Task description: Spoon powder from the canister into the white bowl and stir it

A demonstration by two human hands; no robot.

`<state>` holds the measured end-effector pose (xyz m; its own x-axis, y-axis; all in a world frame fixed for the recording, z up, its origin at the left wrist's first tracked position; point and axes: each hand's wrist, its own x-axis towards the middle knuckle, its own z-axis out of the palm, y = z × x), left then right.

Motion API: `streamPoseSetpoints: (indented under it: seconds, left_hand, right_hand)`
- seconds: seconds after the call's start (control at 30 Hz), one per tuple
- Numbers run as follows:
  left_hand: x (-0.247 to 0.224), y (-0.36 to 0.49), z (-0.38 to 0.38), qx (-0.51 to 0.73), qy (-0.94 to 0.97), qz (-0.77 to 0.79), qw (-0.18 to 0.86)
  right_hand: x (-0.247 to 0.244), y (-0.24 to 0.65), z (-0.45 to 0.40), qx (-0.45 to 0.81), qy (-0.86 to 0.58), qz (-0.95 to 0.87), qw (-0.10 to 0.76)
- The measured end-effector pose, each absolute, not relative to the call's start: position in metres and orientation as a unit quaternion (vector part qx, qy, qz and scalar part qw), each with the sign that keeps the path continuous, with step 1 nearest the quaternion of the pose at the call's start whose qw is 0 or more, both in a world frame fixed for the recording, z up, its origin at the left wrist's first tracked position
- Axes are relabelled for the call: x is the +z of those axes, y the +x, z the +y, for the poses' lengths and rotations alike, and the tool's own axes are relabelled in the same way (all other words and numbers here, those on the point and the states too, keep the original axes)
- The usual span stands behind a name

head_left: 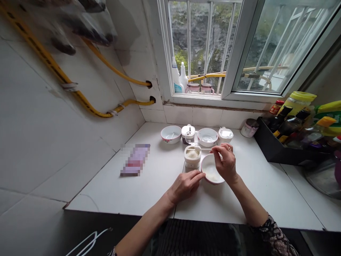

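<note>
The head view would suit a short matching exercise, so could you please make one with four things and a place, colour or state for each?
1. left hand
2. right hand
3. squarish jar
4. bottle box

A. open, pale granules showing
B. over the right side of the near bowl
C. black
D. at the left rim of the near bowl

Pairs: 1-D, 2-B, 3-A, 4-C

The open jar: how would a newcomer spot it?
On the white countertop below the window, find the frontmost bowl. The open jar stands left of it. Pale granules show inside it, and it stands nearer the front than the other jars.
</note>
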<state>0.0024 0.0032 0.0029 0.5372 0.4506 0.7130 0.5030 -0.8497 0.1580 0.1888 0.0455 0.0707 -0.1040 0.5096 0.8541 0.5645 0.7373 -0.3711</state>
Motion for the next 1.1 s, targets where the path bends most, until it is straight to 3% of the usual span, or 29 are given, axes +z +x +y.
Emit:
streamPoseSetpoints:
  seconds: [0.2, 0.5, 0.83, 1.1]
  left_hand:
    - [0.004, 0.001, 0.002, -0.391, -0.879, -0.271, 0.029]
    - [0.003, 0.000, 0.003, -0.385, -0.882, -0.271, 0.017]
    - [0.002, 0.000, 0.003, -0.393, -0.879, -0.271, 0.025]
    - [0.005, 0.001, 0.001, -0.392, -0.880, -0.268, 0.018]
  right_hand:
    - [0.076, 0.217, 0.050, 0.251, -0.479, -0.621, 0.568]
    - [0.075, 0.234, 0.046, 0.228, -0.497, -0.765, 0.340]
    - [0.077, 0.236, 0.047, 0.310, -0.518, -0.695, 0.391]
    - [0.073, 0.233, 0.048, 0.285, -0.545, -0.687, 0.388]
